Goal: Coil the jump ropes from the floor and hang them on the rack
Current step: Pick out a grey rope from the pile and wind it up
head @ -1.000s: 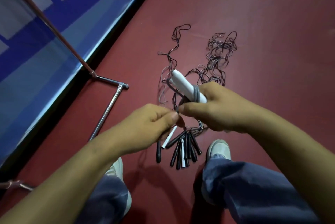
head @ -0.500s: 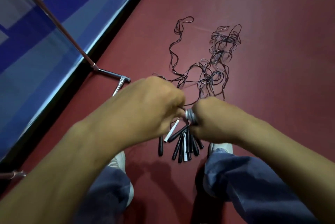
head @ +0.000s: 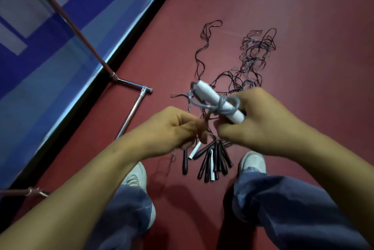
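While I stand over the pile, my right hand [head: 261, 122] holds the white handles [head: 218, 102] of one jump rope in a closed grip, fingers curled round their near end, the far end pointing up and away from the grip toward the left. A grey cord [head: 223, 106] is wound round the handles just beyond my right fingers, with loose loops standing out on either side of the wrap; the loops are blurred. My left hand [head: 174, 128] sits just beside the right grip, nearly touching it, thumb pressed against curled fingers in a narrow pinch on a run of that cord below the wrap. Directly beneath both grips, a fan of spare handles [head: 210, 160], mostly black with a few white, lies on the red floor [head: 313, 27] between my two shoes. Beyond the grips, the tangled cords [head: 253, 55] of those ropes spread over the floor. Left of my left grip, the chrome rack base [head: 132, 111] rests on the floor, with an upright pole rising from its corner joint against a blue wall panel [head: 50, 57].
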